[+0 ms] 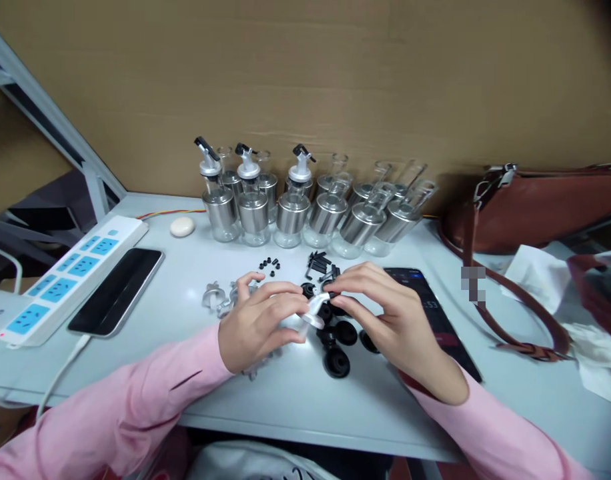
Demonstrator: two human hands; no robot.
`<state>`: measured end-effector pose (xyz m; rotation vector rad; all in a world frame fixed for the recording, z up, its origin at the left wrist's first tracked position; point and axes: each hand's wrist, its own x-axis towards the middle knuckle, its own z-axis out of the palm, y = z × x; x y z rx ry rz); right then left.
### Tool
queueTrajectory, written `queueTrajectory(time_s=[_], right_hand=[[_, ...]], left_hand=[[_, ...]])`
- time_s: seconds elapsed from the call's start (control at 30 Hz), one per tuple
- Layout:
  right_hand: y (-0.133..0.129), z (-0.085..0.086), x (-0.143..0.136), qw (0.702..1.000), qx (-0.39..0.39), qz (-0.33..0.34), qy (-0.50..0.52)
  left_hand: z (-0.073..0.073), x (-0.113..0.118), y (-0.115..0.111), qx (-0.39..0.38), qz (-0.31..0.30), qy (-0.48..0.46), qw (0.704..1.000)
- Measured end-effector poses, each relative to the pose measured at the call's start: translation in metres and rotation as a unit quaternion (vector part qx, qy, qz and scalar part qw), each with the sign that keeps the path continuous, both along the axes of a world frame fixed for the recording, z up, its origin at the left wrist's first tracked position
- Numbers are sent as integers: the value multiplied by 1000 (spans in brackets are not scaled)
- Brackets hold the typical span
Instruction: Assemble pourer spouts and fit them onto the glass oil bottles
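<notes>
My left hand (263,317) is closed on a silver pourer spout (313,313), held above the table with its narrow end towards the right. At that end my right hand (398,323) pinches a small black cap (332,295), which touches the spout tip. Beneath and beside the hands lie several black ribbed stoppers (337,362). More silver spouts (214,297) lie left of my left hand, some hidden by it. Beyond the hands are tiny black caps (270,264) and a pile of black levers (318,263).
Several glass bottles with steel sleeves (293,212) stand along the cardboard wall (305,73); three in front carry pourers. On the left are a power strip (80,267) and a charging phone (118,290). A dark tablet or phone (453,333) and a brown bag (550,210) occupy the right.
</notes>
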<state>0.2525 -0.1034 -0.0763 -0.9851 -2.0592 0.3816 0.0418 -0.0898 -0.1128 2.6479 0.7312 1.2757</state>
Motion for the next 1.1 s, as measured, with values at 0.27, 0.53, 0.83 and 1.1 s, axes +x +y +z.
queueTrajectory(time_s=[0.27, 0.53, 0.83, 1.1], right_hand=[[-6, 1, -1, 996, 67, -30, -59], [-1, -4, 5, 999, -46, 11, 16], [-2, -6, -2, 993, -117, 5, -1], [5, 4, 20, 973, -210, -91, -34]], left_hand=[[1, 1, -3, 8, 5, -5, 1000], [-5, 3, 0, 19, 12, -14, 1000], [-8, 1, 3, 26, -7, 34, 999], [-1, -3, 3, -60, 4, 7, 998]])
